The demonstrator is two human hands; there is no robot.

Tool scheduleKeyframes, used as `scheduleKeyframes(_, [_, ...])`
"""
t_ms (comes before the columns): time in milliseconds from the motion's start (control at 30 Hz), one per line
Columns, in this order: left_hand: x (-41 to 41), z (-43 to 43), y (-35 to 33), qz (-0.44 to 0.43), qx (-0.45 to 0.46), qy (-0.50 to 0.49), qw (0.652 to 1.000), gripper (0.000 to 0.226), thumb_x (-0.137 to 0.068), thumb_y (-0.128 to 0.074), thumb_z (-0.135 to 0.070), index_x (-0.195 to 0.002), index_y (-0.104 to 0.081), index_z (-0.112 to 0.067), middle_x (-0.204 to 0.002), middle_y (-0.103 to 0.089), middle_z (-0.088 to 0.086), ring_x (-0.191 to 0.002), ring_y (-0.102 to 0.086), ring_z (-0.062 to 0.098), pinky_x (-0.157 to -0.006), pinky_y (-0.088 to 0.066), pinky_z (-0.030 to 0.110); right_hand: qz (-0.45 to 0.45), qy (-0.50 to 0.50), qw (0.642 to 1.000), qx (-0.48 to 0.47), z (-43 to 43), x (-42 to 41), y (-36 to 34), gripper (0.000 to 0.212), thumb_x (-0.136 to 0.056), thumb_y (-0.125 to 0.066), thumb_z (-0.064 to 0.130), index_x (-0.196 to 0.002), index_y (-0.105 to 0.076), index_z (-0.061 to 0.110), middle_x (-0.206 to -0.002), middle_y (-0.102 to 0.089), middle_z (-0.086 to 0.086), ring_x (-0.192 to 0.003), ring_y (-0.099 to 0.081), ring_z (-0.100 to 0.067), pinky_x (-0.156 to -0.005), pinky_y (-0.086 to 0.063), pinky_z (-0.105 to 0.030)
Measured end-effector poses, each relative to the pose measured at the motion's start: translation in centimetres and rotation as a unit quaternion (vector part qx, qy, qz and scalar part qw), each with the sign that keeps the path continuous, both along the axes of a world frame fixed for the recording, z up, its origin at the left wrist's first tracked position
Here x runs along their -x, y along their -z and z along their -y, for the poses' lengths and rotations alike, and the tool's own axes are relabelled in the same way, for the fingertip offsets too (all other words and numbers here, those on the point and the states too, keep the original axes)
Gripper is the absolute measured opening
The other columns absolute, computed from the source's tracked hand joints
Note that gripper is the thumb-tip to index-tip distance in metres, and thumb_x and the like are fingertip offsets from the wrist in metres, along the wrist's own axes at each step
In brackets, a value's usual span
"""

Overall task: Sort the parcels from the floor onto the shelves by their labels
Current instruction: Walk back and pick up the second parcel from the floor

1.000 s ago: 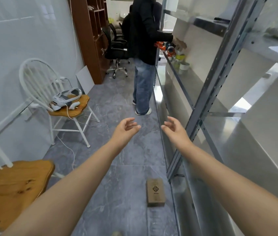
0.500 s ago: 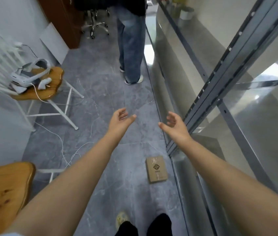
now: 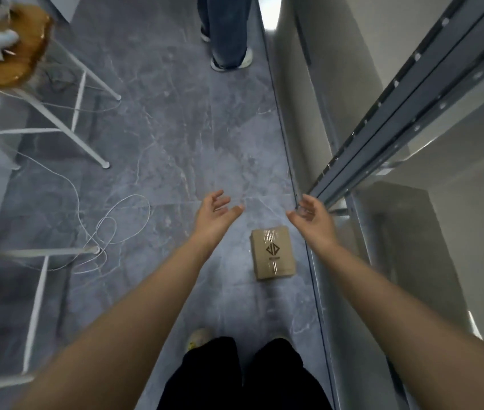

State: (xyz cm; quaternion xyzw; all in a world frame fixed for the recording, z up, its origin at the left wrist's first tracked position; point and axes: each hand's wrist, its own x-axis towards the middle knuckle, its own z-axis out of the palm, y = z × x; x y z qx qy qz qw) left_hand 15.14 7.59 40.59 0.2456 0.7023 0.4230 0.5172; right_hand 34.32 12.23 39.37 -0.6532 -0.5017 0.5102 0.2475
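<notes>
Parcel (image 3: 273, 253): brown cardboard box with a dark diamond logo on top, lying flat on the floor (image 3: 169, 137); it sits below the gap between the left hand (image 3: 214, 214) and the right hand (image 3: 313, 218), closer to the right one, and neither touches it.
Left hand: stretched out over the floor with the palm turned inward, fingers spread and loosely bent, holding nothing.
Right hand: stretched out at about the same height, palm facing the left hand, fingers relaxed and slightly curled, holding nothing.
Shelves (image 3: 382, 128): grey metal rack just right of the right hand; its slotted upright runs diagonally up and away from near that hand's fingertips, with pale boards on either side.
Cable (image 3: 110, 232): thin and white, lying in loose loops on the floor well left of the left hand.
Chairs (image 3: 24, 54): wooden seats on white legs, far left of the left hand; the farther seat carries blurred white items.
Jeans (image 3: 226, 25): another person's legs with light shoes, standing well beyond both hands.
Trousers (image 3: 205, 380): black, the wearer's own, on the near side of the hands, with a light shoe (image 3: 197, 338) just ahead of them.
</notes>
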Motion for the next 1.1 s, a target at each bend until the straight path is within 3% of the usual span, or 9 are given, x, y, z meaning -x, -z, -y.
scheduleKeyframes(267, [-1.6, -1.6, 17.6, -0.039, 0.008, 0.066, 0.997, 0.062, -0.084, -0.068, -0.022, -0.137, -0.038, -0.013, -0.135, -0.050, 0.010, -0.122, -0.051, 0.025, -0.096, -0.044, 0.032, 0.005, 0.025, 1.000, 0.011, -0.5, -1.8, 18.3, 0.058, -0.085, -0.067, 0.016, -0.137, -0.042, 0.008, -0.138, -0.050, -0.012, -0.113, -0.051, -0.017, -0.094, -0.041, -0.026])
scheduleKeyframes(333, [-2.1, -2.1, 22.1, -0.044, 0.017, 0.085, 0.995, 0.062, -0.084, -0.068, -0.023, -0.137, -0.038, -0.014, -0.136, -0.049, 0.010, -0.122, -0.050, 0.025, -0.093, -0.043, 0.030, 0.011, 0.029, 0.999, 0.021, -0.7, -2.1, 23.1, 0.058, -0.085, -0.067, 0.015, -0.137, -0.042, 0.008, -0.138, -0.050, -0.013, -0.119, -0.051, -0.023, -0.101, -0.042, -0.032])
scheduleKeyframes(433, [-3.0, -2.7, 28.9, -0.040, 0.054, 0.122, 0.990, 0.065, -0.084, -0.068, -0.026, -0.139, -0.035, -0.017, -0.141, -0.045, 0.009, -0.125, -0.048, 0.025, -0.088, -0.038, 0.026, 0.037, 0.024, 0.998, 0.040, -0.9, -2.7, 30.0, 0.061, -0.085, -0.067, 0.013, -0.138, -0.039, 0.006, -0.141, -0.047, -0.014, -0.115, -0.049, -0.019, -0.095, -0.040, -0.027])
scheduleKeyframes(567, [-4.7, -3.1, 37.1, -0.044, 0.137, 0.176, 0.974, 0.076, -0.086, -0.064, -0.032, -0.146, -0.022, -0.016, -0.151, -0.033, 0.011, -0.133, -0.039, 0.027, -0.096, -0.036, 0.029, 0.105, 0.004, 0.992, 0.067, -1.6, -4.5, 37.7, 0.081, -0.080, -0.070, 0.021, -0.147, -0.026, 0.010, -0.152, -0.033, -0.013, -0.136, -0.036, -0.027, -0.109, -0.033, -0.036])
scheduleKeyframes(667, [-6.2, -2.9, 41.6, -0.030, 0.211, 0.196, 0.957, 0.086, -0.087, -0.059, -0.040, -0.149, -0.006, -0.013, -0.154, -0.027, 0.015, -0.136, -0.035, 0.033, -0.101, -0.035, 0.036, 0.113, 0.013, 0.986, 0.126, -1.4, -5.9, 41.7, 0.093, -0.078, -0.070, 0.026, -0.150, -0.014, 0.011, -0.155, -0.027, -0.015, -0.138, -0.034, -0.030, -0.110, -0.032, -0.040])
scheduleKeyframes(767, [-8.1, -2.0, 43.5, 0.028, 0.230, 0.197, 0.953, 0.076, -0.088, -0.059, -0.036, -0.145, -0.016, -0.010, -0.148, -0.037, 0.014, -0.129, -0.043, 0.031, -0.087, -0.039, 0.032, 0.081, -0.003, 0.980, 0.184, -0.3, -6.6, 43.6, 0.079, -0.081, -0.067, 0.027, -0.146, -0.025, 0.009, -0.143, -0.046, -0.015, -0.124, -0.051, -0.029, -0.105, -0.042, -0.044])
scheduleKeyframes(867, [-9.3, -0.9, 43.7, 0.041, 0.199, 0.203, 0.958, 0.070, -0.087, -0.063, -0.022, -0.142, -0.022, -0.009, -0.143, -0.043, 0.014, -0.125, -0.047, 0.029, -0.101, -0.044, 0.039, 0.067, 0.003, 0.982, 0.178, 0.6, -6.7, 43.2, 0.062, -0.080, -0.067, 0.021, -0.134, -0.040, 0.008, -0.127, -0.056, -0.012, -0.108, -0.057, -0.025, -0.096, -0.049, -0.045])
scheduleKeyframes(1000, [-8.6, -1.5, 39.7, 0.036, 0.160, 0.208, 0.964, 0.067, -0.088, -0.061, -0.022, -0.144, -0.025, -0.013, -0.142, -0.047, 0.012, -0.125, -0.048, 0.028, -0.104, -0.043, 0.045, 0.053, -0.008, 0.987, 0.149, 0.4, -6.3, 39.4, 0.059, -0.081, -0.065, 0.014, -0.133, -0.039, 0.006, -0.127, -0.055, -0.012, -0.115, -0.055, -0.028, -0.096, -0.049, -0.047])
scheduleKeyframes(1100, [-6.8, -1.8, 32.5, 0.025, 0.132, 0.199, 0.971, 0.066, -0.089, -0.060, -0.018, -0.144, -0.025, -0.014, -0.140, -0.048, 0.012, -0.124, -0.049, 0.027, -0.104, -0.043, 0.041, 0.049, -0.014, 0.991, 0.125, 0.0, -4.4, 33.0, 0.055, -0.082, -0.063, 0.012, -0.131, -0.039, 0.006, -0.119, -0.053, -0.007, -0.106, -0.054, -0.021, -0.085, -0.049, -0.033])
